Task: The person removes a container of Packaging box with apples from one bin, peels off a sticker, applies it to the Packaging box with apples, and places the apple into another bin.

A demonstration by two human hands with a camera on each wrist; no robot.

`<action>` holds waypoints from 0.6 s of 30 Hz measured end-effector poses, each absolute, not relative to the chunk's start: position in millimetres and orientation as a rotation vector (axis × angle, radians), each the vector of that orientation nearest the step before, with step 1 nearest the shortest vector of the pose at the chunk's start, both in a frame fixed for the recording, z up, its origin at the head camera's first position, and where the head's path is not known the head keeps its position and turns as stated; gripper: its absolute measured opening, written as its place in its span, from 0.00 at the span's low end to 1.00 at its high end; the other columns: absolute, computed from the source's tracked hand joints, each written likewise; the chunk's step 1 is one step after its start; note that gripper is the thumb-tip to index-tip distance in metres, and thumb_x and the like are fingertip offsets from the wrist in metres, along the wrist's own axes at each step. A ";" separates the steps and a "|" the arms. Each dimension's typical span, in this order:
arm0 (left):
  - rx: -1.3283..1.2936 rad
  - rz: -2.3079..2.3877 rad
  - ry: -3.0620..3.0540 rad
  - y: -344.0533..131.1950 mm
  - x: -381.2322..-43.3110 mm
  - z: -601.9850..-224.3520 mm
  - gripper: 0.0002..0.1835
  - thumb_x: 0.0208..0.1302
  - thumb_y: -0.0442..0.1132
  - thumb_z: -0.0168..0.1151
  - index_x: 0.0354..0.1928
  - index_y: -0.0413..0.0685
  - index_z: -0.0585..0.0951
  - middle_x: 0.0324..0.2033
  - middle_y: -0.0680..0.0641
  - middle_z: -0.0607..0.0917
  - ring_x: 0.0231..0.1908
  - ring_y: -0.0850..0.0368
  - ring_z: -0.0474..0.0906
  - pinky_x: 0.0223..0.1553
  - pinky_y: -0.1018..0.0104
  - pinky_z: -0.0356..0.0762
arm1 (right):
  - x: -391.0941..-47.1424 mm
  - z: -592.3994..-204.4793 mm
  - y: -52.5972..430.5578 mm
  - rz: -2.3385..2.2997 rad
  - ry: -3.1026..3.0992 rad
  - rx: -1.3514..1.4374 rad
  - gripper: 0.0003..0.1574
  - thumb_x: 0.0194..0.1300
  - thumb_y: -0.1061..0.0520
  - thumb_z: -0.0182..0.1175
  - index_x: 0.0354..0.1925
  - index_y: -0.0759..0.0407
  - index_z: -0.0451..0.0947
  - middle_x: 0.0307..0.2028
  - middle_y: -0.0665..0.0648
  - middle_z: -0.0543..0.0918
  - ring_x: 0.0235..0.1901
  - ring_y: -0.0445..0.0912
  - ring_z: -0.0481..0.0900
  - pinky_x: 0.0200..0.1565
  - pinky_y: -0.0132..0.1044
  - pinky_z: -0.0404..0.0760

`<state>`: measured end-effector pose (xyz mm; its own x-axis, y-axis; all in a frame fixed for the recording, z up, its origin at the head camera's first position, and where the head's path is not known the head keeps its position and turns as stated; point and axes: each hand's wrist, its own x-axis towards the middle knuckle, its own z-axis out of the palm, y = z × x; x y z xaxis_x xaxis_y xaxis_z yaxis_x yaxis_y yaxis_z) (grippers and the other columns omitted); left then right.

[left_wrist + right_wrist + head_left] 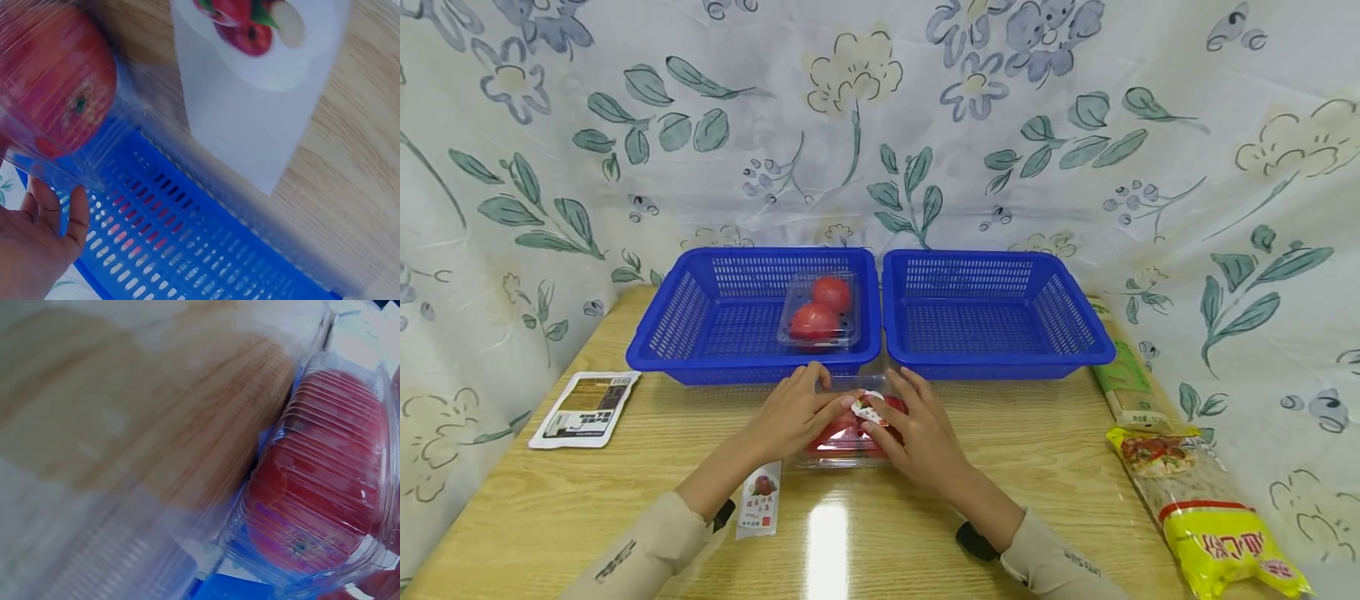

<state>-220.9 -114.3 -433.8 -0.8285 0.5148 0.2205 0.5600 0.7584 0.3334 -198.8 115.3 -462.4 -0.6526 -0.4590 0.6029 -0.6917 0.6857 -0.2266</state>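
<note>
Presently, before two blue baskets (715, 367), a clear box (850, 461) of red fruit (838, 435) is seemingly being labelled: the right hand (925, 435) is pressing a label (865, 406), fingers fairly straight; whether the left hand (793, 418) is pinching, I can't tell. Smoothing is probably next. The left wrist view is showing a greenish stem scar (80, 104), hidden from the head view.

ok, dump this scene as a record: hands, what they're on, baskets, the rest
left_hand: left hand, at the white sticker
right_hand: right hand, fingers at the same sticker
worked_item: near clear box, red produce inside, sticker over its top; fully stuck: cannot tell
left_basket: blue left basket, holds second clear box with red produce
right_basket: blue right basket, beside it
left_forearm_side: printed paper label
far_left: white-edged packet
far_right: yellow packet, green package
</note>
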 end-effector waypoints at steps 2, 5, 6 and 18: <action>-0.816 -0.656 -2.860 -111.8 -221.6 -433.1 0.23 0.76 0.56 0.48 0.35 0.55 0.89 0.39 0.52 0.71 0.38 0.57 0.65 0.38 0.63 0.63 | -198.8 -462.5 115.9 0.596 -2.404 0.881 0.27 0.70 0.40 0.58 0.55 0.57 0.84 0.65 0.67 0.73 0.68 0.64 0.65 0.66 0.59 0.67; -0.754 -0.727 -2.877 -109.1 -222.5 -432.5 0.25 0.75 0.58 0.49 0.27 0.54 0.88 0.38 0.53 0.71 0.37 0.57 0.66 0.38 0.62 0.63 | -198.4 -462.4 116.7 0.587 -2.436 0.871 0.27 0.68 0.40 0.61 0.56 0.56 0.83 0.66 0.67 0.72 0.69 0.63 0.64 0.66 0.58 0.66; -0.735 -0.753 -2.877 -108.3 -222.7 -432.2 0.26 0.74 0.58 0.51 0.25 0.54 0.88 0.36 0.53 0.72 0.36 0.57 0.66 0.37 0.62 0.63 | -198.3 -462.5 117.0 0.580 -2.443 0.869 0.28 0.67 0.40 0.62 0.56 0.55 0.83 0.66 0.67 0.72 0.69 0.63 0.63 0.66 0.58 0.66; -0.589 -0.756 -2.851 -97.1 -218.9 -431.9 0.20 0.62 0.60 0.65 0.51 0.61 0.87 0.28 0.54 0.70 0.27 0.61 0.62 0.33 0.63 0.58 | -194.4 -461.6 122.3 0.635 -2.579 0.836 0.41 0.75 0.28 0.36 0.63 0.51 0.78 0.70 0.68 0.67 0.73 0.61 0.55 0.68 0.61 0.61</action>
